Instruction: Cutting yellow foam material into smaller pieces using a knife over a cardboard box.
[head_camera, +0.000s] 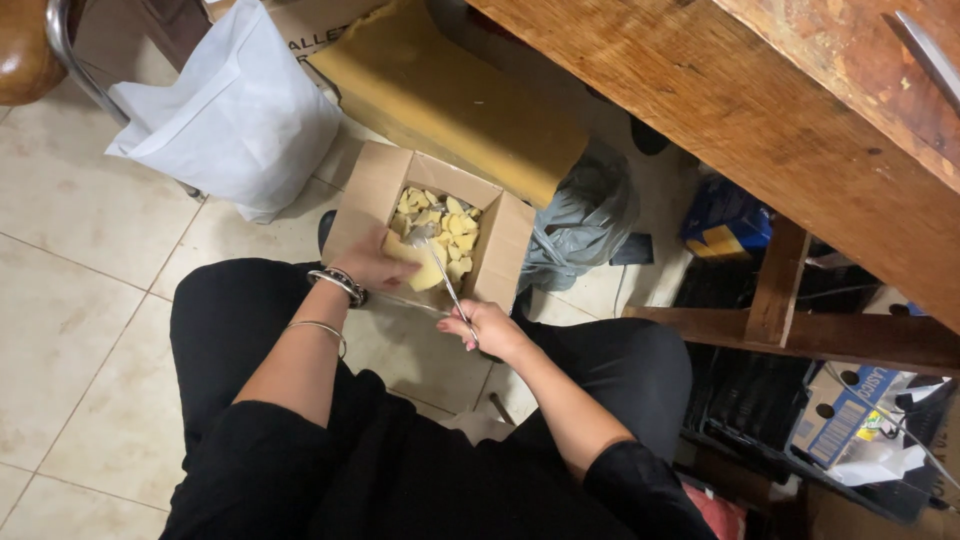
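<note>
Pale tiled floor (90, 290) here, with a heavy wooden bench (760, 110) crowding in from 1 o'clock, so the open room is all on the 9 o'clock side. The cardboard box (375, 185) sits on the floor between the knees, flaps open, full of yellowish foam pieces (450, 225). The left hand (372, 262) is inside the box's near edge, closed on a bigger yellow chunk (425, 272). The right hand (488, 327) is just outside the near rim at 5 o'clock, clenched round the handle of long metal scissors (440, 265) whose blades reach in toward that chunk. A white bag (235, 115) at 11 o'clock, a yellow foam slab (440, 95) at 12 and a grey bag (585, 215) at 3 hem the box in.
</note>
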